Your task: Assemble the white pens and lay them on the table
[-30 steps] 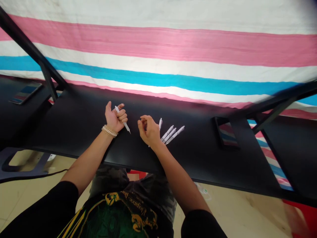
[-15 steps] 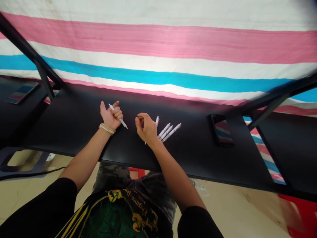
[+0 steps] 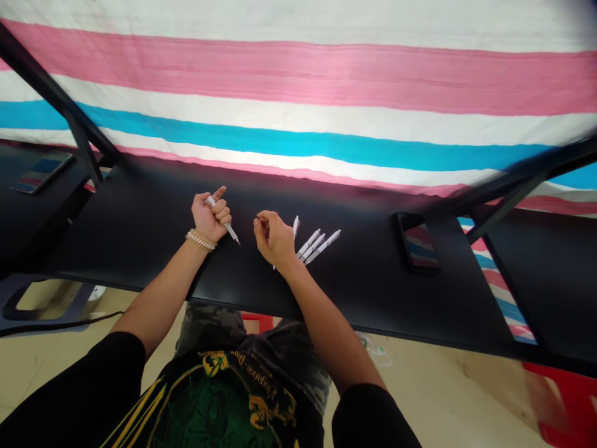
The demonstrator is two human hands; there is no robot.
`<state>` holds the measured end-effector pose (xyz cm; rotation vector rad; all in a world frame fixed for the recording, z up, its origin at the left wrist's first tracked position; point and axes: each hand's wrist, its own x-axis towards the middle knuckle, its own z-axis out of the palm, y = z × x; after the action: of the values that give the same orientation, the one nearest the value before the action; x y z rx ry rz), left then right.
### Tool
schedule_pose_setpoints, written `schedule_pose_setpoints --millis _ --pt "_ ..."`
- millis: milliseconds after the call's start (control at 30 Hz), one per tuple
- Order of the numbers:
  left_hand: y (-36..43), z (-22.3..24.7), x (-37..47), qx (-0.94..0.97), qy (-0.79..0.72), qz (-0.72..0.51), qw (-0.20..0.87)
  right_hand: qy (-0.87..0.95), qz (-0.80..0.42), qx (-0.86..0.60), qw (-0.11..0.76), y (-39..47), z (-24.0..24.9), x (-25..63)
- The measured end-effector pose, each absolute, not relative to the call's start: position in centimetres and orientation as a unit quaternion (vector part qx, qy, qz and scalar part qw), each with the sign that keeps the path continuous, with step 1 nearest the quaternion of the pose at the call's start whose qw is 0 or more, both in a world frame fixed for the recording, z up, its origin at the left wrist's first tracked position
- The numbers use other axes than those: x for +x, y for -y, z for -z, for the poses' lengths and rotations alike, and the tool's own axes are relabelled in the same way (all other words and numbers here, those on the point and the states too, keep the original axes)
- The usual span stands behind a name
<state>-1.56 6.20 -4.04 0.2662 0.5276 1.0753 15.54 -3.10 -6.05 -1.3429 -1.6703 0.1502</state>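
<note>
My left hand (image 3: pixel 211 219), a beaded bracelet on its wrist, is closed around a white click pen (image 3: pixel 231 233). The pen slants down to the right with its tip free, and my thumb is at its upper end. My right hand (image 3: pixel 275 239) rests on the black table (image 3: pixel 242 283), loosely curled, thumb and index fingertips close together and nothing visible between them. One white pen (image 3: pixel 296 225) is partly hidden behind this hand. Just right of it, three more white pens (image 3: pixel 323 246) lie side by side at a slant, their lower ends partly covered by the hand.
A dark phone (image 3: pixel 420 242) lies on the table to the right; another flat device (image 3: pixel 41 172) lies far left. Black metal supports (image 3: pixel 86 146) slope at both sides. A striped cloth (image 3: pixel 298 78) hangs behind the table. A red stool (image 3: pixel 559 398) stands lower right.
My left thumb has bent from sticking out to lying at the pen's upper end. My right hand and the pens beside it have stayed in place.
</note>
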Motion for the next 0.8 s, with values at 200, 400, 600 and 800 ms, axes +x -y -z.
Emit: schedule_pose_setpoints --millis 200,400,600,800 --pt "-6.0 4.0 -1.3 0.135 -0.240 -0.499 0.821 0.693 -0.059 -0.543 0.471 3.1 6.1 15.5" --pt "-5.8 3.7 -0.9 0.138 -0.237 -0.478 0.835 0.698 -0.047 -0.540 0.469 3.0 6.1 15.8" --pt "-5.3 3.2 0.3 0.184 -0.243 -0.430 0.850 0.700 -0.035 -0.550 0.454 3.4 5.9 15.9" --pt "-4.6 4.1 1.5 0.252 -0.231 -0.400 0.850 0.624 -0.004 -0.624 0.470 5.5 4.2 21.8"
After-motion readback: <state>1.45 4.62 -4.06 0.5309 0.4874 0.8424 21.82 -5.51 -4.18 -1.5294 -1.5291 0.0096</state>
